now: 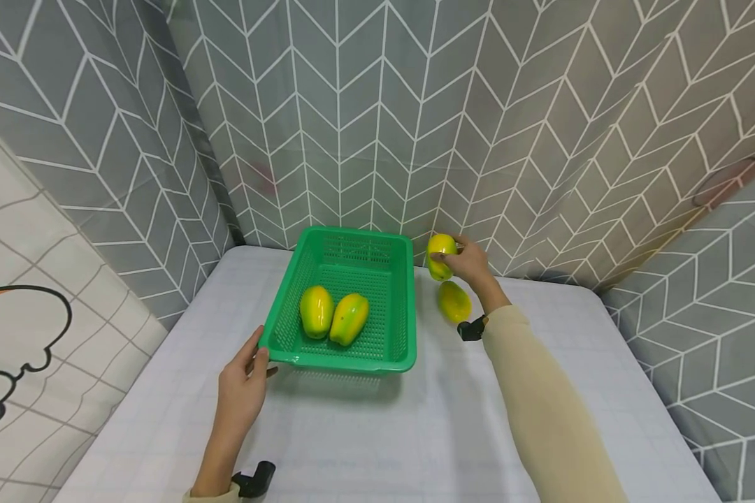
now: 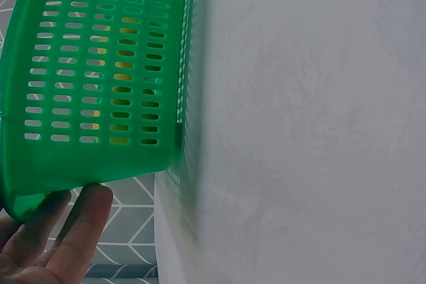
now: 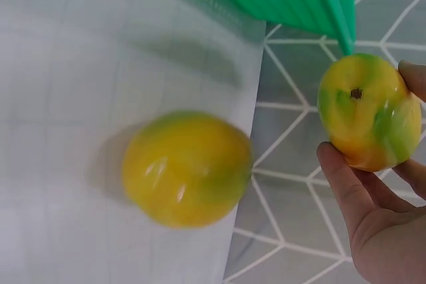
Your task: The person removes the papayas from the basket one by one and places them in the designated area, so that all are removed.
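Green plastic forms a perforated basket (image 1: 342, 367) on a white-covered table (image 1: 377, 447), as seen from the head camera. Two yellow-green fruits lie inside it, side by side toward the near wall: a left fruit (image 1: 317, 311) and a right fruit (image 1: 349, 319). A person's left hand (image 1: 242, 391) holds the basket's near left corner, its grip narrow around the rim. Beyond the basket's far right corner, the right hand (image 1: 468, 264) holds a raised fruit (image 1: 442, 257) between thumb and fingers, near the table's far edge. A loose fruit (image 1: 454, 302) rests on the table below that hand, outside the basket. Cream sleeves (image 1: 541, 398) and black wrist devices (image 1: 472, 330) show on both arms, and a grey curtain (image 1: 377, 119) patterned with white chevrons hangs behind the table.

From the left wrist, slotted basket wall fills the upper left, with patches of yellow showing through the openings. Fingers of the left hand press against the outside of the corner, beneath the rim; the thumb's position cannot be told here.

From the right wrist, the right hand's grip closes around the raised fruit, its dark, small end spot facing the camera and green streaks marking the yellow skin. Just beside it is a corner of the basket rim. The loose fruit, slightly blurred, lies on the table, apart from the fingers.
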Tool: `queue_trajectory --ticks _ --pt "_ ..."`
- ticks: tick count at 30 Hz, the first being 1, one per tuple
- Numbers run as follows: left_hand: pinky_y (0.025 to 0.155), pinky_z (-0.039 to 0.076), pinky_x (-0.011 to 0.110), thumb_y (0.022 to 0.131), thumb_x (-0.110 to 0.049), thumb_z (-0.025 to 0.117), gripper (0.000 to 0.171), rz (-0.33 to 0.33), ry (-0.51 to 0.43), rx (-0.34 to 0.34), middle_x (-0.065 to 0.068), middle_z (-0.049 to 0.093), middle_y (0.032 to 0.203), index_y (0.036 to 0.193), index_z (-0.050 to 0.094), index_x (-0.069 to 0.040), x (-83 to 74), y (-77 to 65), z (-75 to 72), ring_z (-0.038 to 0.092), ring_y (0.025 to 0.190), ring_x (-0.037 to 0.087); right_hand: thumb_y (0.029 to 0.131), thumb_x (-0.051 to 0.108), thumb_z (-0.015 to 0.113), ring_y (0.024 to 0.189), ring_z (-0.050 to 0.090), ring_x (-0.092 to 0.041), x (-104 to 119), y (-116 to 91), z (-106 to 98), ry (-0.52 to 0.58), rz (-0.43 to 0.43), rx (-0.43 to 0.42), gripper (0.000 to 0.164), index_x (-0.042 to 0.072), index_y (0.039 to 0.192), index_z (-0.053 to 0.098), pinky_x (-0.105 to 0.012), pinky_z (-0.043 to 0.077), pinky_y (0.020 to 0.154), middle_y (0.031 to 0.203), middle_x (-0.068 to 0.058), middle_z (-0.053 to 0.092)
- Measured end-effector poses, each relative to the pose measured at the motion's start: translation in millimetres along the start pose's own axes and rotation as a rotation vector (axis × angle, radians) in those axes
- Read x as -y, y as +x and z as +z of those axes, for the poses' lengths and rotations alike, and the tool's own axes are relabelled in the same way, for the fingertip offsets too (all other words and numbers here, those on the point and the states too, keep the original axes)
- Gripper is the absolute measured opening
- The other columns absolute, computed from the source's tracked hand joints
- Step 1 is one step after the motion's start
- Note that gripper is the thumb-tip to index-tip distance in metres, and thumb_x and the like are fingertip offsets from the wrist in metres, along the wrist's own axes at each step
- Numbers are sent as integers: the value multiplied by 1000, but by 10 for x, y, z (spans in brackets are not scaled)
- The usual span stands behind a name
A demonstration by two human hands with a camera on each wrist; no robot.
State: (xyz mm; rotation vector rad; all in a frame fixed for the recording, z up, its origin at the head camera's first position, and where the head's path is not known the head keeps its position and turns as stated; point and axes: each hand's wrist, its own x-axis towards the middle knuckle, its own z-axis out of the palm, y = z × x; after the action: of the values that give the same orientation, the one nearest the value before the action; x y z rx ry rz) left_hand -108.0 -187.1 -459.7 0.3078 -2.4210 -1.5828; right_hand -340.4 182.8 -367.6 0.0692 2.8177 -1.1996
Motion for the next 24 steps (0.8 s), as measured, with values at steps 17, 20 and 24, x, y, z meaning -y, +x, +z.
queue_trajectory --ticks 17,20,24 --pt "95 63 39 115 -22 42 52 -18 17 7 18 40 170 165 36 -10 8 3 4 61 139 42 100 37 69 135 58 -44 -353 -52 -198 32 84 21 83 8 167 29 -49 57 110 161 -31 44" --pt "94 63 39 115 -22 42 52 -17 23 3 19 40 169 165 36 -9 11 6 9 61 138 42 100 38 69 136 58 -44 -404 -76 -243 25 97 15 84 8 167 29 -49 57 110 162 -32 43" --pt "94 64 38 115 -21 43 52 -12 17 -6 18 41 169 165 37 -9 14 14 15 62 138 41 100 37 69 137 57 -45 -491 -94 -287 29 99 6 86 5 167 26 -50 57 110 162 -33 42"
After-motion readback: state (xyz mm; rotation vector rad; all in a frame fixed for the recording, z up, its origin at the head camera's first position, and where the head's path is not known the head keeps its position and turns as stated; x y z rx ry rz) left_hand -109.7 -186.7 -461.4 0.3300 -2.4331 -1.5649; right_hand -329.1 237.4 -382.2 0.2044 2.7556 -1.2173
